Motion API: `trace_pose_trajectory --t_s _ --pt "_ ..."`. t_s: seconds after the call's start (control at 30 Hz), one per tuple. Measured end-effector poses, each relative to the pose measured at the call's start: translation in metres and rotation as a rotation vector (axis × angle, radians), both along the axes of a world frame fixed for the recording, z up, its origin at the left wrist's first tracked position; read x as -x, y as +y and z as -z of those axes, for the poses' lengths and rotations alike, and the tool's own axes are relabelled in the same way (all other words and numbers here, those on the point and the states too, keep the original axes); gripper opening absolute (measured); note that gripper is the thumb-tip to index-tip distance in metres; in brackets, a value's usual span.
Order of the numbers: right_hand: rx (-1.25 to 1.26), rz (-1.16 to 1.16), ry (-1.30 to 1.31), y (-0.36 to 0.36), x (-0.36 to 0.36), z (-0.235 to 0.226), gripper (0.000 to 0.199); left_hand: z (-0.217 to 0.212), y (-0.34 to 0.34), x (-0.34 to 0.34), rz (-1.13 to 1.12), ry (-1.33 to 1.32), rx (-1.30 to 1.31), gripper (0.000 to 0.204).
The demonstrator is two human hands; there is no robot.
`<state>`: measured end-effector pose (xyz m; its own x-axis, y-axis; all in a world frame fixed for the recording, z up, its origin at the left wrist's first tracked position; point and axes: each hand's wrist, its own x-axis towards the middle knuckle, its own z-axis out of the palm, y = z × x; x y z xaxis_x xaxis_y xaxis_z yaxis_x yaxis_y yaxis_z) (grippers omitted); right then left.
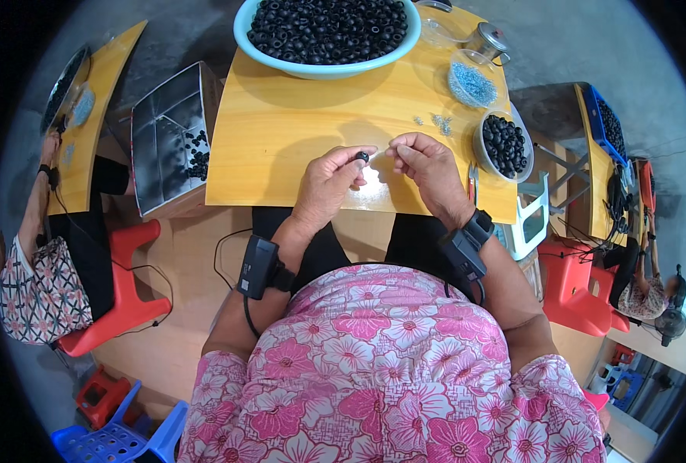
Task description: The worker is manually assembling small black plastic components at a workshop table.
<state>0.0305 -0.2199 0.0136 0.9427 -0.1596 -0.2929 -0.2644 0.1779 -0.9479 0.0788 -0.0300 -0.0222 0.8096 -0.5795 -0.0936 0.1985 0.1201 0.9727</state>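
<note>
Over the near part of the wooden table point(281, 147), my left hand point(329, 181) pinches a small round black plastic piece point(362, 157) between thumb and forefinger. Just to its right, my right hand point(429, 171) has its thumb and forefinger pressed together. A tiny pale thing shows at those fingertips, too small to name. The two hands are close but apart. On the table beyond my right hand lies a little heap of small silvery pieces point(442, 123). Beside my right wrist, a slim tool with a red handle point(472, 185) rests near the table edge.
A light blue basin point(243, 42) of black rings stands at the far side. Along the right edge are a tub of tiny bluish pieces point(473, 85), a bowl of black pieces point(503, 145) and a metal pot point(488, 40). A black-lined box point(165, 154) sits left.
</note>
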Motion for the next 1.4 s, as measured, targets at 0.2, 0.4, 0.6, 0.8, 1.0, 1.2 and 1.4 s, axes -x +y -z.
trace_pose_trajectory --t_s 0.2,0.4,0.6,0.8,1.0,1.2,1.4 --pt "-0.202 0.042 0.023 0.01 -0.001 -0.005 0.019 0.001 0.001 0.002 -0.023 -0.022 -0.008 0.029" --pt "-0.297 0.049 0.037 0.01 0.0 -0.005 0.019 -0.002 -0.004 0.003 -0.063 -0.031 -0.036 0.028" --pt "-0.471 0.058 0.006 0.011 0.001 0.001 0.02 -0.001 -0.003 0.001 -0.097 -0.022 -0.005 0.026" --pt "-0.511 0.036 -0.008 0.011 0.001 0.0 0.023 -0.002 -0.002 0.001 -0.081 -0.012 -0.007 0.027" --pt "-0.481 0.008 0.013 0.009 0.003 -0.004 0.022 -0.004 -0.004 0.001 -0.09 0.008 0.039 0.026" --pt "-0.429 0.037 0.019 0.016 0.005 -0.007 0.021 -0.005 -0.004 0.0 -0.082 -0.047 0.01 0.025" --pt "-0.293 -0.005 0.013 0.02 0.003 -0.006 0.02 -0.008 -0.004 0.001 -0.037 -0.122 -0.026 0.025"
